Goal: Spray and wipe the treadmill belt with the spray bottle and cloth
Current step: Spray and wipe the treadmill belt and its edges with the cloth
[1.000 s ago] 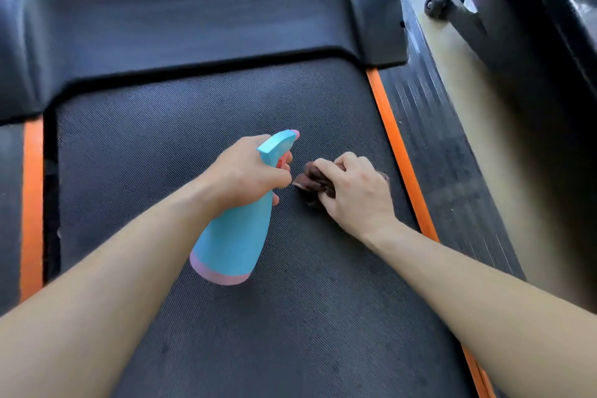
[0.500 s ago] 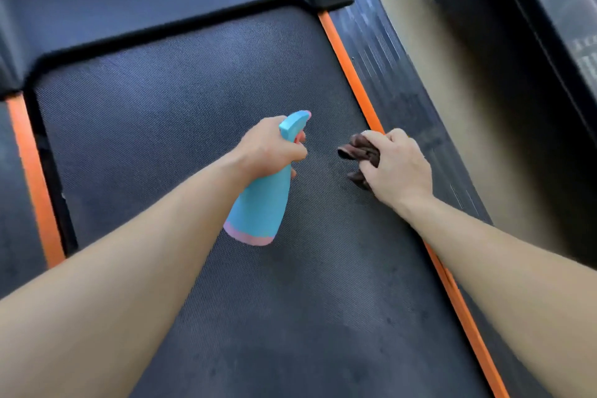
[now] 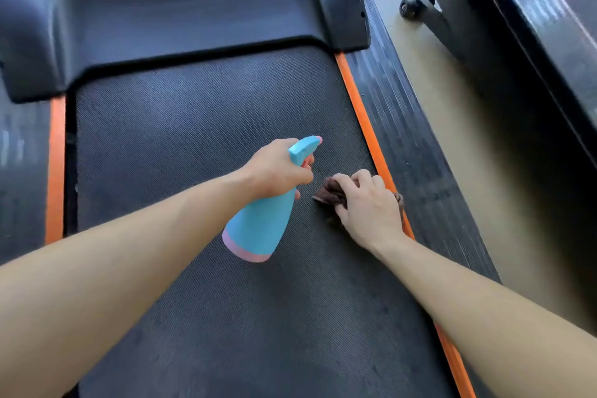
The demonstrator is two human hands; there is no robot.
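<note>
Bottle (image 3: 255, 229) gripped in left hand (image 3: 277, 168), just left of right hand (image 3: 368, 207) clutching cloth (image 3: 328, 192) against belt (image 3: 193, 126).

Just the one view, worn on the head, looking forward and steeply down, close over the treadmill belt (image 3: 193, 139); the motor cover (image 3: 187, 10) runs across the top of frame, tan floor (image 3: 433, 100) at upper right.
</note>
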